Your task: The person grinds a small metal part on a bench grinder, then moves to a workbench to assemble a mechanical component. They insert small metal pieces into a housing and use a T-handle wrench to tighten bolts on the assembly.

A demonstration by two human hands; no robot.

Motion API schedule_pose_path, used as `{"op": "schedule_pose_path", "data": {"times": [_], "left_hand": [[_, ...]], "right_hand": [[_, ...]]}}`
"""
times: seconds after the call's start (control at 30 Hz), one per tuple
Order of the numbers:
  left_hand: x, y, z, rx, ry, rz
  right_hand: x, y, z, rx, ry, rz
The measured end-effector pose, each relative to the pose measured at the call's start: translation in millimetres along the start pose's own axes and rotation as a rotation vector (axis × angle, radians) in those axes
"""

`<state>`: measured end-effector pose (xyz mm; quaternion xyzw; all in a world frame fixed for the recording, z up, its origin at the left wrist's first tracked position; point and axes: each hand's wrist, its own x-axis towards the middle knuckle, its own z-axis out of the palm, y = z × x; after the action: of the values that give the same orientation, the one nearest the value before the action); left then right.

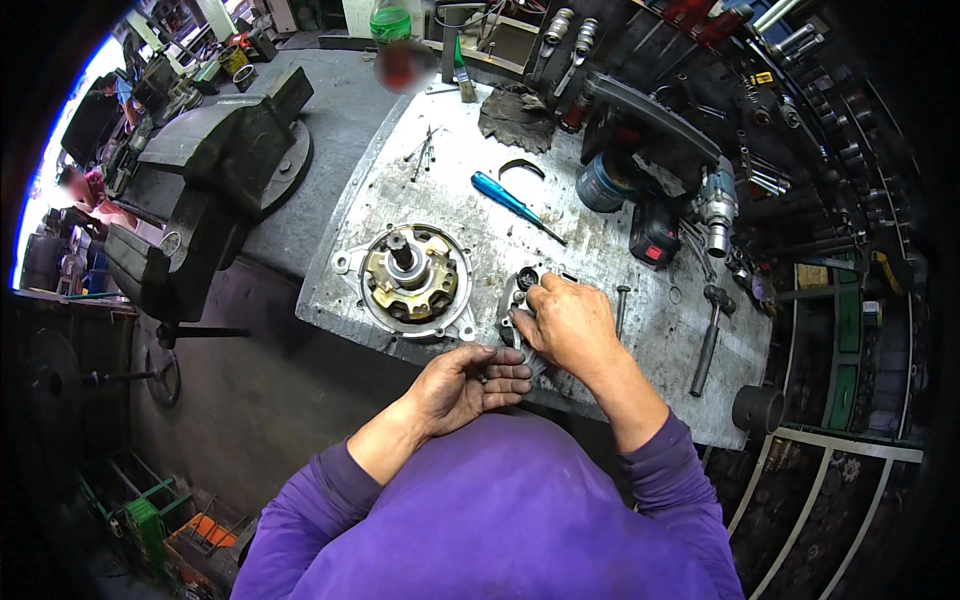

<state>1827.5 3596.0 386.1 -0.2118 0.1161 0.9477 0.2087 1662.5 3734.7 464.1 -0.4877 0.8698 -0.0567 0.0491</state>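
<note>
My right hand (572, 328) reaches over a small grey metal casting (509, 325) at the table's near edge. Its fingers are bent and pressed together against the casting; whatever lies between the fingertips is hidden. A dark round opening (527, 280) shows at the casting's far end. Palm up, my left hand (468, 385) hovers just in front of the casting, fingers loosely curled and apart, with nothing visible in it. To the left lies a round metal housing (467, 318) with mounting ears. An upright splined shaft (402, 254) stands in a brass-coloured rotor at its middle.
Farther back lie a blue screwdriver (517, 207), a black ring piece (522, 168), small bolts (425, 153) and a dark rag (516, 117). At right are a bolt (621, 311), a hammer (707, 345), a blue can (604, 183) and a power tool (716, 208). A large vise (215, 165) stands left.
</note>
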Motion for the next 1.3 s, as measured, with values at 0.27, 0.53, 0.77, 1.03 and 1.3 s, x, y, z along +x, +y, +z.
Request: {"op": "schedule_pose_path", "data": {"times": [0.27,0.53,0.77,1.03,1.3], "left_hand": [[3,-15,29,-0.134,-0.313,0.159],[18,-53,37,-0.015,-0.157,0.156],[20,-86,36,-0.078,0.014,0.186],[17,-89,45,-0.189,-0.119,0.306],[2,-57,29,-0.071,0.29,0.308]], "right_hand": [[-67,-19,-31,0.531,0.097,-0.135],[-95,0,8,0.429,0.134,-0.255],[-116,8,19,0.375,0.105,-0.283],[-108,9,1,0.489,0.054,-0.188],[-59,27,37,0.463,0.333,-0.092]]}}
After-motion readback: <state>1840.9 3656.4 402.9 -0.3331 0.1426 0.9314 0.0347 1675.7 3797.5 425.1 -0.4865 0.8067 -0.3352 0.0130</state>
